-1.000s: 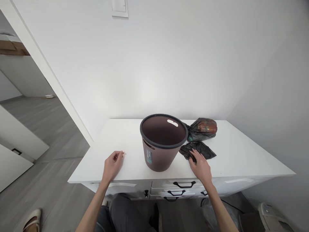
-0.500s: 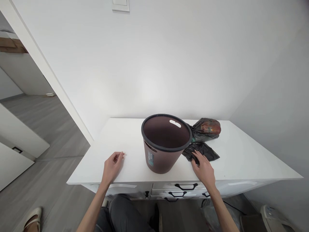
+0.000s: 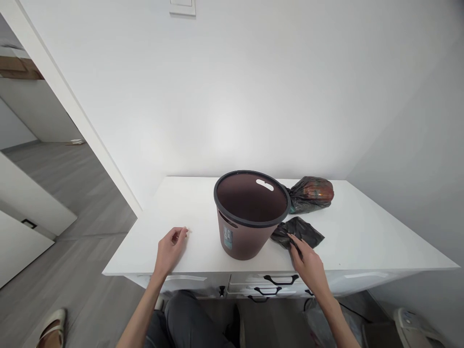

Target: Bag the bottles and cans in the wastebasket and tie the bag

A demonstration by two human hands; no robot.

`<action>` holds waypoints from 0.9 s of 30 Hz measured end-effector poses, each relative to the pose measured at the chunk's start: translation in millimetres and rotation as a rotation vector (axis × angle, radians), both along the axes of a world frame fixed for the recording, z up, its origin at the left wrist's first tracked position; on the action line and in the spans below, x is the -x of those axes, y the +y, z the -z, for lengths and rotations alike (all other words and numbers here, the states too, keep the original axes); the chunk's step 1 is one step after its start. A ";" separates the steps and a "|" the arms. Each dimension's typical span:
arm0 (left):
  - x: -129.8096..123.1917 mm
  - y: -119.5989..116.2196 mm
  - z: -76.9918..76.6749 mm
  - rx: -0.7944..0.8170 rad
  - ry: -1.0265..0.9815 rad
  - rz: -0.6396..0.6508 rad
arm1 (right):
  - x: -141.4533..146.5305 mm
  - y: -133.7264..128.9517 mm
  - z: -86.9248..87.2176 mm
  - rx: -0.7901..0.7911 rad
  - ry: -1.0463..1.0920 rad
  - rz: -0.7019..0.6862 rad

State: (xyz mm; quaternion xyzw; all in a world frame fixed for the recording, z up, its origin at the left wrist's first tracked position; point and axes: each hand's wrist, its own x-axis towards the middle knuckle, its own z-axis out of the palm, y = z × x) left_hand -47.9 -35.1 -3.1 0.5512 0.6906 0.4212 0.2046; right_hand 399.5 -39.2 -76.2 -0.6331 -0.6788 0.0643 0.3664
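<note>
A brown bin [image 3: 241,241] with a dark rim stands upright on the white cabinet top [image 3: 366,237], its inside bare as far as it shows. To its right, the fingers of my right hand [image 3: 307,258] touch a crumpled black plastic bag [image 3: 302,232]; whether they pinch it is unclear. Left of the bin, my left hand [image 3: 171,249] rests on the surface, fingers curled together; anything between the fingertips is too small to name. Behind the crumpled bag lies a filled dark bag [image 3: 312,194] with something reddish showing through.
Drawers with black handles [image 3: 281,280] are below the front edge. A wall [image 3: 224,96] with a light switch [image 3: 182,7] rises behind. A doorway opens at the left, where another person's shoe [image 3: 53,326] shows on the floor. Grey-clad legs [image 3: 190,321] are beneath the cabinet edge.
The crumpled black bag has shifted slightly left and changed shape under my right hand, which has moved a little toward me. My left hand keeps its place.
</note>
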 end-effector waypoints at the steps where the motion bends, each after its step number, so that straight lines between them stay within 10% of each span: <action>1: 0.4 0.1 0.2 0.002 0.002 -0.001 | 0.8 -9.3 -8.3 0.038 0.042 -0.011; 10: -40.9 -20.4 -31.8 -0.045 -0.125 0.117 | 18.0 -84.4 -54.6 0.294 0.493 -0.134; 19: -102.7 -96.6 -110.8 0.193 0.023 0.822 | 92.2 -106.2 -87.2 0.409 0.767 -0.266; 27: -89.7 -105.6 -121.5 0.220 0.072 0.541 | 98.7 -111.5 -102.4 0.196 0.896 -0.255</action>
